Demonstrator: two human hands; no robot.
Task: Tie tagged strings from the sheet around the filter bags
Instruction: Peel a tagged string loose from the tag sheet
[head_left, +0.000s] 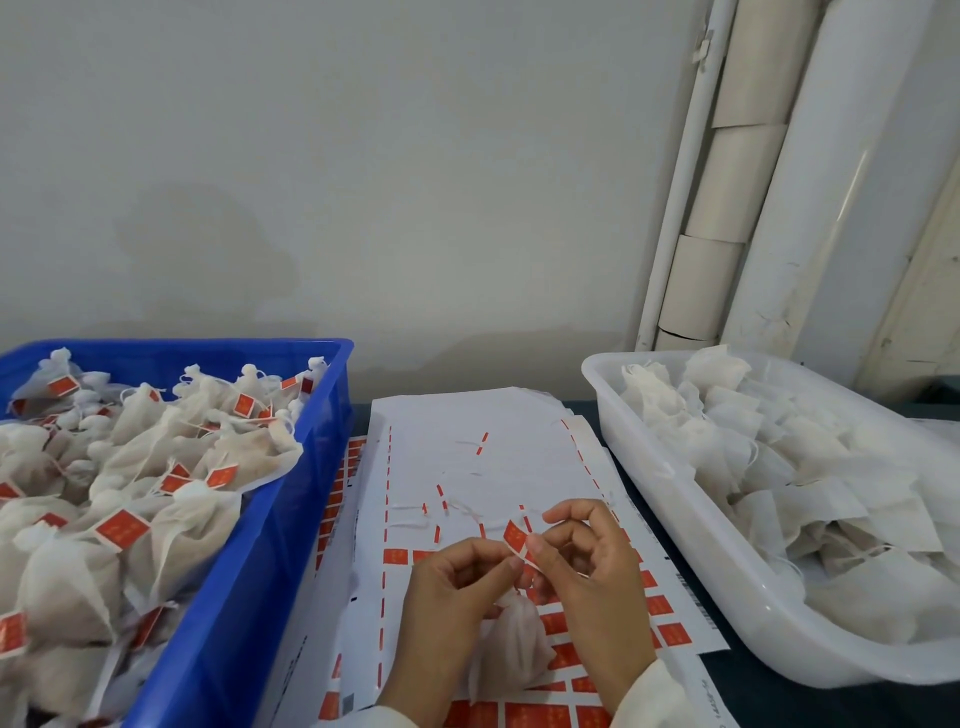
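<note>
Fingers (535, 548) of the right hand (592, 587) were pinching the red tag (515, 535) on the string, thumb and forefinger closed on it, while the other fingers fanned out loose above. The left hand (457, 587) was curled in tight too, its fingertips meeting the right ones at the gathered neck of the filter bag (511, 649). Can't tell for sure whether it had the string itself or just the bunched fabric, too blurry there.

What mattered for the next bit: the bag hung straight down below the fingers, its long axis running from the pinched neck toward the person, body resting on the tag sheet (467, 426). The tag poked up and away from the fingertips, so the string ran short between tag and neck. Both hands were about equally near, palms turned in facing each other, wrists low over the sheet on the bench.

I'd guess the knot was mid-way, loop not cinched yet.

Left of the fingers sat the blue crate (291, 499) of tied bags, right of them the white tub (675, 499) of untied ones.
</note>
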